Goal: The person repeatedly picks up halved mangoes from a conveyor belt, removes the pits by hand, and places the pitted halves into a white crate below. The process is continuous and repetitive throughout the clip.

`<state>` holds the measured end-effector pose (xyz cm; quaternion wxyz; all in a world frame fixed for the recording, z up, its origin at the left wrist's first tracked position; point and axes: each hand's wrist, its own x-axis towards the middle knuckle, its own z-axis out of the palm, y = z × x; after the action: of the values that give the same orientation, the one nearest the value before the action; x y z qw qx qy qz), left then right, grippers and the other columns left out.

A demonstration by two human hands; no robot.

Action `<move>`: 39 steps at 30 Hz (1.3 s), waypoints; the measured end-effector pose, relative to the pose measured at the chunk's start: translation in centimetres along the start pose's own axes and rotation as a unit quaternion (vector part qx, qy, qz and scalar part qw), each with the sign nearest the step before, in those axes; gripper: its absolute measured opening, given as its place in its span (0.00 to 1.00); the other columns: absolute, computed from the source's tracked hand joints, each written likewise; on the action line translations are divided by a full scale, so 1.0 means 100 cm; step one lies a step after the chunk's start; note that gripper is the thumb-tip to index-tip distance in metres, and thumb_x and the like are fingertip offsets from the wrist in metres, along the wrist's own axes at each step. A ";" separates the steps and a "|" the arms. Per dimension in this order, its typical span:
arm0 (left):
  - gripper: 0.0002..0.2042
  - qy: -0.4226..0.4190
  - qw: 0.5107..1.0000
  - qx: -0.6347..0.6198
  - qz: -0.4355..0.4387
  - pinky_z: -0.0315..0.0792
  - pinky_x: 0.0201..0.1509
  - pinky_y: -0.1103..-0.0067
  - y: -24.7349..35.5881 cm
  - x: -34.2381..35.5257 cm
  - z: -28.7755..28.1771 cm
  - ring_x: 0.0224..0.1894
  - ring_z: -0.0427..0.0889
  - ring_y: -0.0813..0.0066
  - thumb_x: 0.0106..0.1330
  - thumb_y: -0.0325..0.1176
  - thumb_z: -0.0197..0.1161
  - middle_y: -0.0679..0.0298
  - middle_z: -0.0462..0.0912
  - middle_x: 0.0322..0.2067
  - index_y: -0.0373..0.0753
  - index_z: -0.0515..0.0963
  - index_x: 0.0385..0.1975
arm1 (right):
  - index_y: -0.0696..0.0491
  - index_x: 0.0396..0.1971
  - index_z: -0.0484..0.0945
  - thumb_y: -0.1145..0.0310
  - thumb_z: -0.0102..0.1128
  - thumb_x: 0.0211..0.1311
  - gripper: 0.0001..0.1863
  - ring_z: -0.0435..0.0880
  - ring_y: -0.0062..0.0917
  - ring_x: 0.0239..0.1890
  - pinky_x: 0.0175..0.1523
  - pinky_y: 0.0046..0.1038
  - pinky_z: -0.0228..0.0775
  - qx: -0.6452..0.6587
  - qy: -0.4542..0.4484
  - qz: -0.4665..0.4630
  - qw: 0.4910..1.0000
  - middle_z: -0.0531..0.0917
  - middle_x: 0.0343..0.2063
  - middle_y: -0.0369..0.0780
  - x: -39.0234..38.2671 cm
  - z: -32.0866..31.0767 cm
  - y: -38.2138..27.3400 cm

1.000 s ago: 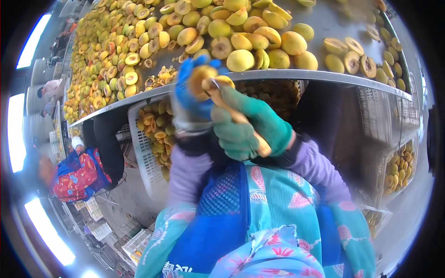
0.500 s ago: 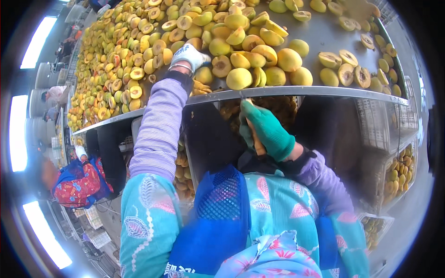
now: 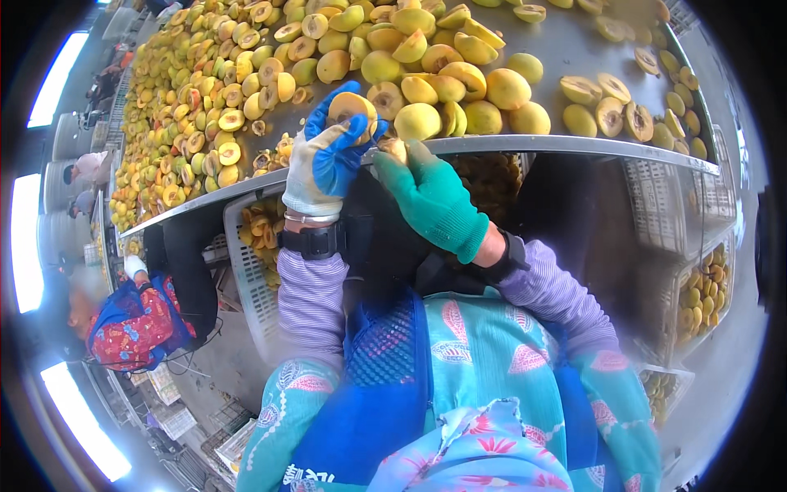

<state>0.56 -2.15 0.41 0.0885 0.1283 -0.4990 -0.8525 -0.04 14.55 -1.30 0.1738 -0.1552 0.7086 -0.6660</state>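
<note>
My left hand point(image 3: 318, 164), in a white glove with blue palm and fingers, holds up a yellow peach half point(image 3: 352, 110) at the table's front edge. Its cut face is turned toward me. Close beside it, my right hand point(image 3: 434, 197) in a green knit glove is closed around a small tool with a wooden handle point(image 3: 393, 149). The tool's working end is near the left fingertips and too small to make out. Behind both hands lies a pile of peach halves point(image 3: 418, 121), several with brown centres showing.
The metal table point(image 3: 566, 144) has a raised front rim and carries a large heap of halves to the left. Beneath it stand white crates point(image 3: 256, 287) of cut fruit, with more crates point(image 3: 656, 213) at right. A person in red and blue point(image 3: 139, 324) works at far left.
My left hand has come back from the pile toward me, turned palm up, and now holds a peach half. My right hand with the tool has risen leftward to meet it.
</note>
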 end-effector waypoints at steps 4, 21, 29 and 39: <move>0.20 -0.014 0.998 -0.056 -0.036 0.77 0.56 0.62 -0.008 -0.004 -0.010 0.50 0.81 0.53 0.71 0.34 0.56 0.47 0.79 0.47 0.30 0.68 0.58 | 0.59 0.33 0.71 0.54 0.57 0.68 0.20 0.81 0.52 0.29 0.30 0.44 0.69 -0.072 -0.004 -0.013 0.997 0.80 0.24 0.54 -0.012 -0.003 -0.010; 0.11 0.022 0.998 0.028 0.044 0.82 0.38 0.77 -0.019 -0.014 0.040 0.35 0.87 0.72 0.65 0.29 0.62 0.61 0.87 0.36 0.36 0.78 0.45 | 0.60 0.34 0.72 0.53 0.52 0.70 0.22 0.81 0.53 0.28 0.30 0.46 0.70 -0.057 0.015 0.019 0.998 0.79 0.22 0.56 -0.017 0.005 -0.012; 0.13 -0.097 0.830 0.496 0.235 0.81 0.36 0.79 -0.008 0.004 0.032 0.30 0.87 0.71 0.72 0.36 0.54 0.59 0.86 0.29 0.34 0.82 0.36 | 0.58 0.34 0.72 0.53 0.49 0.72 0.20 0.77 0.33 0.19 0.24 0.35 0.67 0.127 0.004 0.017 0.992 0.78 0.20 0.44 -0.017 0.013 0.006; 0.06 -0.172 0.909 0.360 0.120 0.80 0.35 0.79 0.002 0.011 0.045 0.28 0.86 0.73 0.66 0.29 0.60 0.61 0.84 0.28 0.34 0.81 0.35 | 0.51 0.29 0.71 0.47 0.45 0.71 0.22 0.68 0.19 0.13 0.17 0.22 0.60 0.393 -0.130 0.248 0.876 0.72 0.15 0.33 -0.016 -0.006 -0.029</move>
<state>-1.82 1.16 2.59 0.0510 -0.0577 -0.7912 -0.6067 1.02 15.63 1.66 0.4703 0.0218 0.3745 -0.7988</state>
